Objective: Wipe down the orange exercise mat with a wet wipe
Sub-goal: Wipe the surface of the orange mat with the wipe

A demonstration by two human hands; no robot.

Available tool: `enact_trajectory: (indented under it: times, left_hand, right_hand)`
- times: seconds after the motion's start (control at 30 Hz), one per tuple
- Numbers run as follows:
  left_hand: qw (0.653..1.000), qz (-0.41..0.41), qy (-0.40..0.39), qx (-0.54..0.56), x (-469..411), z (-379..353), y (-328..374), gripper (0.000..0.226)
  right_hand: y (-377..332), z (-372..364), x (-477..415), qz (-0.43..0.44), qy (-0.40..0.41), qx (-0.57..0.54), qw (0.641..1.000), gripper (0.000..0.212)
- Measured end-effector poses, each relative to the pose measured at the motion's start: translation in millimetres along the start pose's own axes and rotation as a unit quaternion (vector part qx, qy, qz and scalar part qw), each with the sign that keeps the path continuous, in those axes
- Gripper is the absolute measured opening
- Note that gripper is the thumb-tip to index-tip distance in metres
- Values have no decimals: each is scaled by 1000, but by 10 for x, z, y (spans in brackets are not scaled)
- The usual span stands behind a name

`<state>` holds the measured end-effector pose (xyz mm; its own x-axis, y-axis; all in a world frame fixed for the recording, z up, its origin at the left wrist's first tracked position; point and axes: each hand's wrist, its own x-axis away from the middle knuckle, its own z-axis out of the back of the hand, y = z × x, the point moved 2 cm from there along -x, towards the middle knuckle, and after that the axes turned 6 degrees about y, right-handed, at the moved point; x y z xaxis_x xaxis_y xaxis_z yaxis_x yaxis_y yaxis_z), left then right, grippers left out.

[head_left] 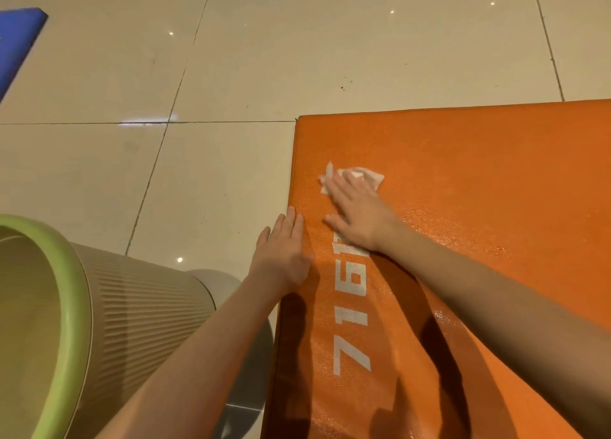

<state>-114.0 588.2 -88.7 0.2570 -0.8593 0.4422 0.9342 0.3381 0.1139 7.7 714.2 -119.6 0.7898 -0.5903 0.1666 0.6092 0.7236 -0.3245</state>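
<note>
Glossy beige floor tiles (231, 58) surround one orange exercise mat (479, 207), which fills the right side of the head-camera view, with two bare hands at work near its far left corner. One crumpled white wipe (373, 175) lies on the mat just inside that corner, pinned under the straight fingers of the right hand (357, 213), which lies flat with its palm down. The left hand (281, 250), fingers straight and close together, rests flat on the mat's left edge, nearer the person, and holds nothing. That edge runs from the person away to the corner, where the far edge turns right and leaves the picture; with the near and right sides cut off, the mat's long axis cannot be told. One row of white numerals (352, 332) runs along the left edge, partly covered by the right wrist. Open tile lies beyond the far edge and left of the corner. One ribbed beige bin (139, 306) with a green rim stands just beside the left edge, close to the person. One blue corner (16, 41) shows at upper left, well apart.
</note>
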Motion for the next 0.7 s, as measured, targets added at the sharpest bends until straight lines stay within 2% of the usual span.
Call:
enact_trajectory:
  times: [0.07, 0.1, 0.23, 0.33, 0.4, 0.47, 0.57, 0.7]
  left_hand:
    - [1000, -6, 10, 1, 7, -26, -3, 74]
    - [1000, -8, 13, 2, 13, -35, -2, 74]
    - [1000, -13, 28, 3, 57, -74, -1, 79]
    - [999, -16, 30, 0, 72, -117, -17, 80]
    - [999, -15, 33, 2, 69, -131, -25, 81]
    - [999, -18, 38, 4, 70, -128, -15, 81]
    - [999, -20, 47, 1, 95, -133, -17, 80]
    - [999, -19, 46, 0, 112, -177, -30, 79]
  right_hand:
    - [50, -27, 69, 38, -24, 43, 998, 69]
    - [112, -3, 20, 31, -25, 56, 998, 67]
    - [83, 30, -127, -78, 5, 34, 996, 68]
    - [-152, -124, 114, 7, -13, 17, 1000, 69]
    - [-47, -91, 153, 49, -31, 40, 997, 67]
    - [96, -7, 15, 22, -17, 63, 998, 64]
    - [63, -8, -92, -43, 4, 36, 998, 65]
    - [-99, -136, 322, 12, -17, 8, 1000, 75]
